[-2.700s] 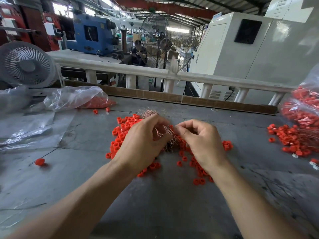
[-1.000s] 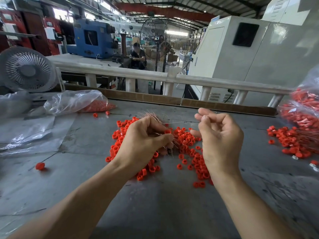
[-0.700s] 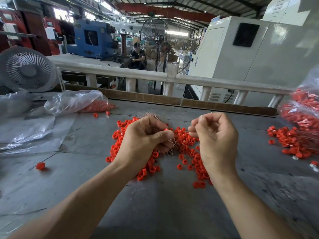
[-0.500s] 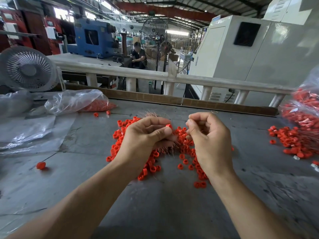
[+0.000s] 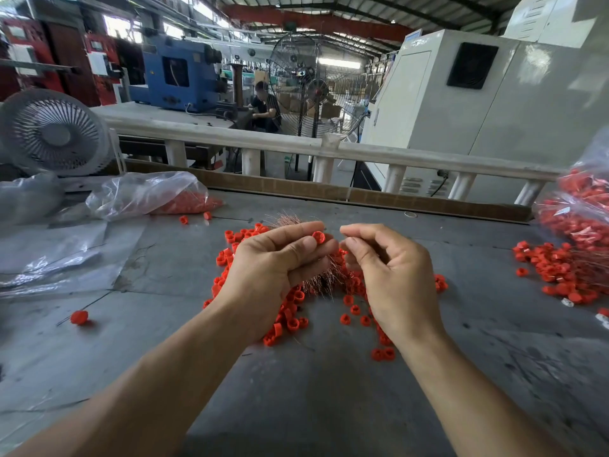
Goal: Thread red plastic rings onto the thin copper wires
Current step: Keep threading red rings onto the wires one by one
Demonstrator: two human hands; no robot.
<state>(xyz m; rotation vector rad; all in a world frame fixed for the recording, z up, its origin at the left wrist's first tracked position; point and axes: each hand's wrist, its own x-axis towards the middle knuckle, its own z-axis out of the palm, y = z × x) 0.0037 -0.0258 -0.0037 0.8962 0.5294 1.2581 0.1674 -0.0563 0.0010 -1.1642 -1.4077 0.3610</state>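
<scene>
One view only: a wide-angle camera worn on the person's head. It looks forward and down across the grey tabletop [image 5: 329, 390]. Both forearms enter from the near edge of the picture, and the hands, left hand [image 5: 276, 268] and right hand [image 5: 392, 275], sit close to the lens near the picture centre. The upper part of the picture reaches past a white railing [image 5: 412, 158] at the tabletop's far edge into the workshop. Straight lines bow toward the picture edges. With a single camera, no part of the scene is shared between views.
</scene>
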